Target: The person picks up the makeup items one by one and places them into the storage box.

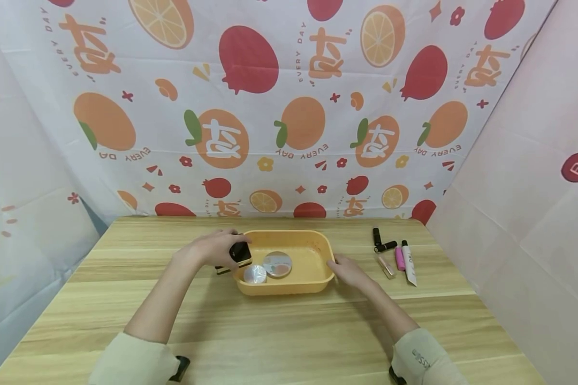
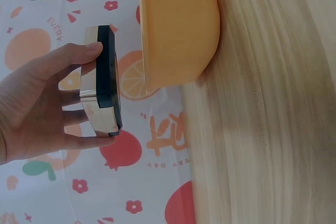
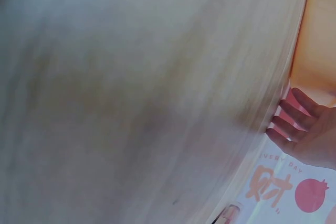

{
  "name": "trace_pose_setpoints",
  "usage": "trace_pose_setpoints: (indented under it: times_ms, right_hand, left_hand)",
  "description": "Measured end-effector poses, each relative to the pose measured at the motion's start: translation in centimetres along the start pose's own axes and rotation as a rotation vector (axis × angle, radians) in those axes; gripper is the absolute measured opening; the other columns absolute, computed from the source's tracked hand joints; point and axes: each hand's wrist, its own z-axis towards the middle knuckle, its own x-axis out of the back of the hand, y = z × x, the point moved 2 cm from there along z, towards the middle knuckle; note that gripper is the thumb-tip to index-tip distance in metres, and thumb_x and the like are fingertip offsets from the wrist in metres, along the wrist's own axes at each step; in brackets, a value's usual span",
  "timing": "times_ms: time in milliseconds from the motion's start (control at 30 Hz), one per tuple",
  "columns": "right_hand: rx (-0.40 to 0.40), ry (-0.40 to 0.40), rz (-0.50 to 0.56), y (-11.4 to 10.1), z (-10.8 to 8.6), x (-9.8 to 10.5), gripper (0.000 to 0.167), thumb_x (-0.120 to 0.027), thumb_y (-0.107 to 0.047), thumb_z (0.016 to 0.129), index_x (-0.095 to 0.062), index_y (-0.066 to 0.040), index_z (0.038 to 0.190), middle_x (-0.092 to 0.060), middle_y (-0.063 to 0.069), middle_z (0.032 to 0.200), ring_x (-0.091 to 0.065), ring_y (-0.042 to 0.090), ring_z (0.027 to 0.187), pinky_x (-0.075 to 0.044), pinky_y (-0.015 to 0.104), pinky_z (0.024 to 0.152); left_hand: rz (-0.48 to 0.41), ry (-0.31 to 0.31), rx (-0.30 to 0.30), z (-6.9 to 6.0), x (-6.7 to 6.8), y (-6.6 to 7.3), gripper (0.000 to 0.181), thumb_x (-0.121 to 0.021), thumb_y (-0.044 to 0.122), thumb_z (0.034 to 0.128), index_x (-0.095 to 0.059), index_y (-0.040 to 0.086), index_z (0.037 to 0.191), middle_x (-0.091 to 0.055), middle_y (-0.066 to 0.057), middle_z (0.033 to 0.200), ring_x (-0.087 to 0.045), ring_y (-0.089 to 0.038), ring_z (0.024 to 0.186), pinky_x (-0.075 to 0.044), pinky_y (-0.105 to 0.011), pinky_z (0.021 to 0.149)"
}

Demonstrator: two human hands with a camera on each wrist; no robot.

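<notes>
The left hand (image 1: 214,249) is pinching a shiny, blocky black-and-gold case (image 2: 106,66) by one smooth yellow tray (image 1: 310,267). The loose-fingered right hand (image 1: 349,271) is touching the tray's side. Two pale round discs (image 1: 278,264) are lying inside, five mixed-colour tubes (image 1: 400,259) outside.

1. Tabletop (image 1: 289,331): smooth wood with streaked grain.
2. Tray (image 1: 289,289): smooth yellow plastic, faint sheen.
3. Case (image 2: 107,72) at left: glossy black faces, mirror-bright gold, metal-looking sides.
4. Small disc (image 1: 255,274) in the tray's near left: shiny.
5. Far curtain (image 1: 289,69): creased cloth, matt print.
6. Near sleeves (image 1: 135,361): matt cloth.
</notes>
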Motion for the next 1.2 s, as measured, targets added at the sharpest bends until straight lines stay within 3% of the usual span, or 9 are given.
trace_pose_setpoints:
  times_ms: [233, 567, 1200]
  right_hand:
    - [0.002, -0.002, 0.002, 0.0, -0.1, 0.0, 0.048, -0.039, -0.031, 0.096, -0.048, 0.001, 0.130, -0.055, 0.014, 0.119, -0.052, 0.027, 0.103, -0.042, 0.047, 0.090]
    - [0.002, -0.002, 0.009, 0.1, 0.0, 0.0, 0.046, -0.039, -0.030, 0.096, -0.050, 0.000, 0.128, -0.057, 0.012, 0.114, -0.052, 0.023, 0.096, -0.044, 0.044, 0.085]
    - [-0.006, -0.007, 0.008, -0.2, -0.3, 0.1, 0.047, -0.039, -0.031, 0.096, -0.049, 0.000, 0.130, -0.056, 0.013, 0.118, -0.052, 0.026, 0.101, -0.042, 0.046, 0.089]
  left_hand:
    - [-0.017, 0.010, -0.022, 0.4, -0.1, 0.3, 0.059, -0.076, 0.018, 0.0735, -0.054, 0.014, 0.128, -0.046, -0.018, 0.123, -0.046, -0.031, 0.100, -0.047, -0.043, 0.076]
    - [0.033, -0.002, -0.031, 0.8, -0.3, 0.8, 0.058, -0.077, 0.022, 0.0721, -0.055, 0.017, 0.125, -0.047, -0.016, 0.121, -0.048, -0.030, 0.100, -0.046, -0.044, 0.078]
    - [0.031, -0.002, -0.038, 1.5, -0.6, 1.0, 0.059, -0.078, 0.022, 0.0723, -0.054, 0.017, 0.127, -0.045, -0.017, 0.125, -0.046, -0.032, 0.104, -0.046, -0.046, 0.079]
